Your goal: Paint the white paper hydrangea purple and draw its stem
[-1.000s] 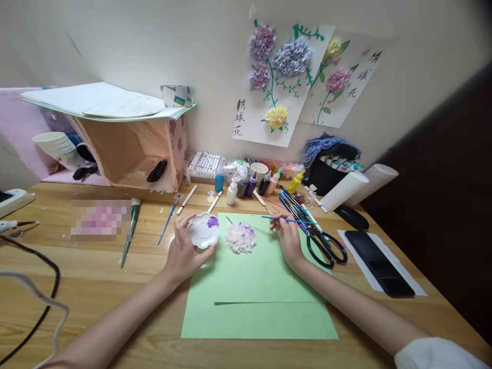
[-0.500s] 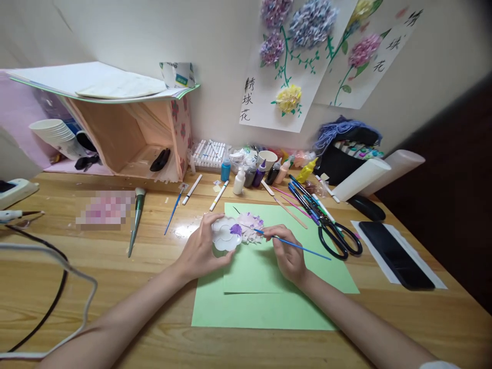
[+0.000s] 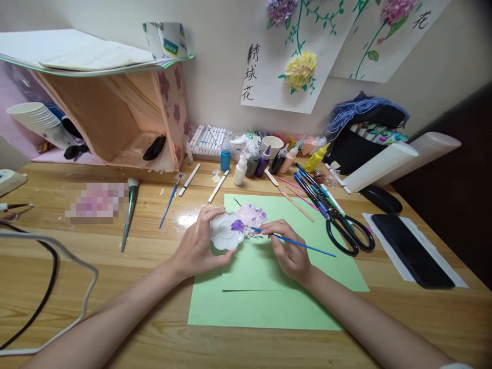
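Note:
My left hand point(image 3: 202, 243) grips a white flower-shaped paint palette point(image 3: 224, 240) between thumb and fingers, holding it above the green paper. A patch of purple paint point(image 3: 237, 225) lies in the palette's right-hand well. My right hand point(image 3: 290, 248) pinches a thin blue paintbrush point(image 3: 303, 245) near its bristle end, and the tip points left beside the palette's right edge. Just behind the palette and brush is a pale pink ruffled flower point(image 3: 253, 215) with purple dabs, on the green paper point(image 3: 261, 307). The palette and brush hide part of this flower.
Paint bottles point(image 3: 263, 163) stand in a row behind the paper. Black-handled scissors point(image 3: 348, 238), pens and a phone point(image 3: 413, 251) lie to the right. A second blue brush point(image 3: 169, 202) and a green-handled brush point(image 3: 130, 215) lie left. Cables point(image 3: 92, 287) cross the lower left.
The brush tip has moved from over the flower's middle to beside the palette's right edge. The view has tilted slightly downward. Both hands keep their hold.

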`<state>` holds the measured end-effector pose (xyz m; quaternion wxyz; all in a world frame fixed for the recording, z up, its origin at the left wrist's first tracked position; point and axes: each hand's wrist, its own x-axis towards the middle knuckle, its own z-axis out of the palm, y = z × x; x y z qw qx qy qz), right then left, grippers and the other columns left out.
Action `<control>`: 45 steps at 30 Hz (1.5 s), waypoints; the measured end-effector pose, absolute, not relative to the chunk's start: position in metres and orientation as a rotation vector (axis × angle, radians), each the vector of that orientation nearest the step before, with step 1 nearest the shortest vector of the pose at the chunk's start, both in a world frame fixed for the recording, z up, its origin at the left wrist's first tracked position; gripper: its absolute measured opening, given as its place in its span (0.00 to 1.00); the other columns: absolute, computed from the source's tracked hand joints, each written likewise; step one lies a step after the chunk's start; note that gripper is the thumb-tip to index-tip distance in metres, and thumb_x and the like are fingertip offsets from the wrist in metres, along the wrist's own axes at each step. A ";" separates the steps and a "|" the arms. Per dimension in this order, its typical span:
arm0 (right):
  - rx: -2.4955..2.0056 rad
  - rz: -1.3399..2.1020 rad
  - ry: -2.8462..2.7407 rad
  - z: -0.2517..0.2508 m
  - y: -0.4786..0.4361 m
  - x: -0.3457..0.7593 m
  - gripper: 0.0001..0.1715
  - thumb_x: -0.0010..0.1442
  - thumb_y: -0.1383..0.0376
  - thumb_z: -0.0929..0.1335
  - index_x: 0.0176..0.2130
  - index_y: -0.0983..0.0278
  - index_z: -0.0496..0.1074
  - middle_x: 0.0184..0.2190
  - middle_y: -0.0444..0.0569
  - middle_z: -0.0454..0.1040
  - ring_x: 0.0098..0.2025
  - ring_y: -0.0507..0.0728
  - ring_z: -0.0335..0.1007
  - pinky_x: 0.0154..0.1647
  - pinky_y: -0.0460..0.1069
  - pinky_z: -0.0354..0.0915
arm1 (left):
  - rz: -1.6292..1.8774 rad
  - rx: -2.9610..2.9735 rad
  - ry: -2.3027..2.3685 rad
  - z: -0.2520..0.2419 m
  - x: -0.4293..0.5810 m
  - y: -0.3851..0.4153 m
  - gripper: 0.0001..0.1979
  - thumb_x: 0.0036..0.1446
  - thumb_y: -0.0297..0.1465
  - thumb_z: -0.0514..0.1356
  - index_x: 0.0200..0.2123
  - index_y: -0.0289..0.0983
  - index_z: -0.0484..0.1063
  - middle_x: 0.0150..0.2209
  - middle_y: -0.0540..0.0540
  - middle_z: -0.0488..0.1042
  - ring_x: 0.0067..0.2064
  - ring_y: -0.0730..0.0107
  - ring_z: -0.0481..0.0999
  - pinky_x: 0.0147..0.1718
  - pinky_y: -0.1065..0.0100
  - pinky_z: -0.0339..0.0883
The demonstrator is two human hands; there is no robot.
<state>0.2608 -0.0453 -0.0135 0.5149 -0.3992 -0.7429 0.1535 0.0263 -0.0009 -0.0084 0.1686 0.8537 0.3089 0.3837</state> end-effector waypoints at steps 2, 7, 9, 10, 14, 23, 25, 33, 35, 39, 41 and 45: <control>-0.961 0.394 -1.766 -0.016 -0.046 0.261 0.13 0.64 0.71 0.60 0.43 0.59 0.70 0.36 0.49 0.76 0.39 0.57 0.73 0.38 0.53 0.69 | 1.082 2.426 0.884 -0.008 0.026 -0.001 0.41 0.48 0.32 0.67 0.60 0.38 0.49 0.52 0.36 0.64 0.54 0.52 0.67 0.47 0.54 0.70; -0.974 0.473 -1.500 -0.021 -0.042 0.266 0.10 0.66 0.67 0.60 0.40 0.60 0.70 0.34 0.48 0.74 0.36 0.55 0.71 0.33 0.51 0.66 | 1.055 2.428 0.917 -0.006 0.025 -0.001 0.41 0.48 0.33 0.67 0.60 0.39 0.49 0.52 0.37 0.65 0.53 0.53 0.68 0.45 0.56 0.71; -0.998 0.479 -1.306 -0.021 -0.034 0.271 0.09 0.67 0.65 0.60 0.38 0.60 0.70 0.33 0.46 0.73 0.34 0.54 0.71 0.32 0.50 0.65 | 1.050 2.438 0.910 -0.006 0.025 -0.001 0.40 0.48 0.34 0.67 0.60 0.40 0.49 0.52 0.37 0.65 0.52 0.53 0.69 0.45 0.55 0.71; -1.020 0.479 -1.221 -0.020 -0.029 0.274 0.09 0.67 0.64 0.61 0.37 0.60 0.69 0.32 0.45 0.73 0.33 0.53 0.71 0.32 0.49 0.64 | 1.048 2.445 0.897 -0.006 0.025 -0.001 0.40 0.49 0.35 0.67 0.60 0.40 0.49 0.52 0.37 0.65 0.52 0.53 0.69 0.44 0.55 0.71; -1.125 0.569 -1.092 -0.018 -0.016 0.282 0.10 0.67 0.59 0.61 0.35 0.60 0.67 0.26 0.42 0.71 0.29 0.52 0.69 0.31 0.48 0.63 | 1.014 2.478 0.852 -0.006 0.025 0.000 0.39 0.50 0.37 0.67 0.60 0.39 0.49 0.52 0.37 0.66 0.52 0.52 0.69 0.44 0.55 0.71; -1.166 0.715 -1.172 -0.018 -0.020 0.278 0.12 0.67 0.57 0.61 0.35 0.60 0.67 0.24 0.42 0.71 0.28 0.52 0.70 0.31 0.48 0.63 | 0.960 2.450 0.883 -0.007 0.023 0.000 0.39 0.49 0.37 0.68 0.59 0.39 0.51 0.51 0.36 0.66 0.52 0.51 0.70 0.42 0.56 0.72; -1.191 0.710 -1.204 -0.018 -0.020 0.279 0.12 0.67 0.57 0.61 0.36 0.60 0.67 0.25 0.42 0.71 0.29 0.52 0.70 0.32 0.48 0.63 | 0.943 2.441 0.893 -0.007 0.024 0.000 0.39 0.49 0.37 0.68 0.59 0.39 0.51 0.52 0.36 0.66 0.52 0.52 0.70 0.42 0.56 0.72; -1.183 0.652 -1.192 -0.018 -0.020 0.279 0.12 0.67 0.57 0.60 0.36 0.60 0.66 0.25 0.42 0.72 0.29 0.53 0.70 0.32 0.49 0.63 | 0.942 2.468 0.903 -0.004 0.024 -0.001 0.39 0.49 0.38 0.68 0.59 0.39 0.51 0.51 0.37 0.66 0.51 0.52 0.70 0.41 0.57 0.72; -1.195 0.667 -1.228 -0.018 -0.020 0.279 0.12 0.67 0.57 0.60 0.36 0.60 0.66 0.25 0.42 0.72 0.29 0.52 0.70 0.32 0.49 0.63 | 0.932 2.467 0.913 -0.003 0.024 -0.002 0.40 0.49 0.38 0.68 0.59 0.40 0.50 0.51 0.38 0.65 0.51 0.52 0.70 0.41 0.58 0.72; -1.223 0.688 -1.266 -0.018 -0.020 0.280 0.12 0.68 0.57 0.60 0.37 0.60 0.67 0.26 0.43 0.72 0.30 0.52 0.70 0.32 0.49 0.63 | 0.928 2.459 0.930 -0.004 0.024 -0.001 0.40 0.49 0.38 0.68 0.59 0.40 0.50 0.51 0.38 0.65 0.50 0.52 0.71 0.40 0.57 0.72; -1.207 0.658 -1.220 -0.018 -0.020 0.280 0.12 0.68 0.57 0.60 0.37 0.60 0.66 0.26 0.42 0.72 0.30 0.52 0.70 0.33 0.49 0.63 | 0.933 2.457 0.927 -0.004 0.024 -0.001 0.40 0.48 0.38 0.68 0.59 0.40 0.50 0.51 0.37 0.66 0.49 0.52 0.71 0.39 0.57 0.72; -1.190 0.649 -1.183 -0.018 -0.019 0.279 0.12 0.67 0.56 0.61 0.36 0.60 0.66 0.25 0.42 0.71 0.29 0.52 0.70 0.32 0.49 0.64 | 0.941 2.453 0.925 -0.003 0.024 -0.001 0.40 0.48 0.38 0.68 0.60 0.42 0.51 0.50 0.39 0.66 0.49 0.53 0.71 0.39 0.57 0.72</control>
